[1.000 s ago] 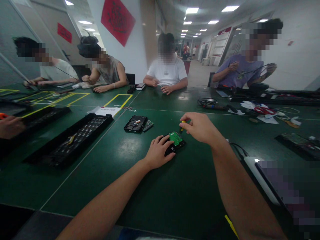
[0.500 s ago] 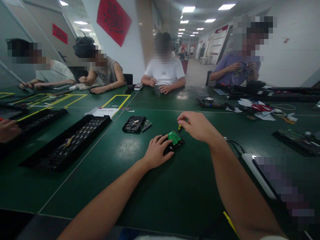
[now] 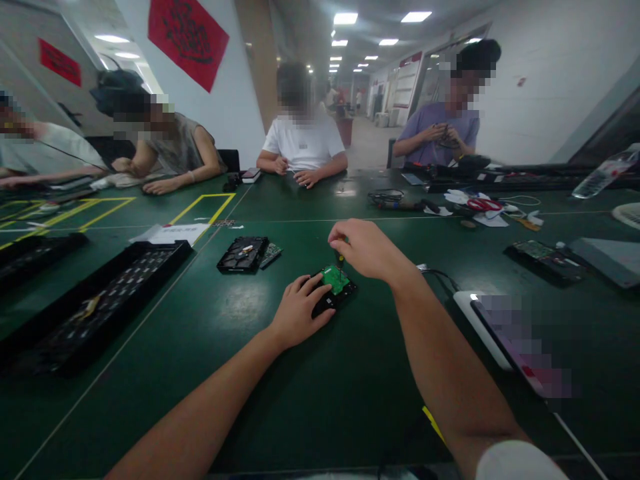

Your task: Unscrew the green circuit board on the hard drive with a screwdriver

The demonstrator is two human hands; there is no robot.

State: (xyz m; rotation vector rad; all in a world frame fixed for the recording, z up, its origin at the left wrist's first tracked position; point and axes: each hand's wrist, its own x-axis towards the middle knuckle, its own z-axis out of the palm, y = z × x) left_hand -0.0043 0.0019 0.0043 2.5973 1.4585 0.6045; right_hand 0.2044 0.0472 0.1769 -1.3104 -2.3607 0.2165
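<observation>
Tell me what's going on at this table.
Someone's left hand lies spread on a black unit with a green board. The right hand holds a small screwdriver upright, its tip down at the board; contact is too small to confirm. To the left, a black case sits beside a loose board.

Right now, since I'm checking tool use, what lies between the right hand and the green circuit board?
In the head view, a partly yellow screwdriver, gripped by the right hand, points down at the green circuit board.
</observation>
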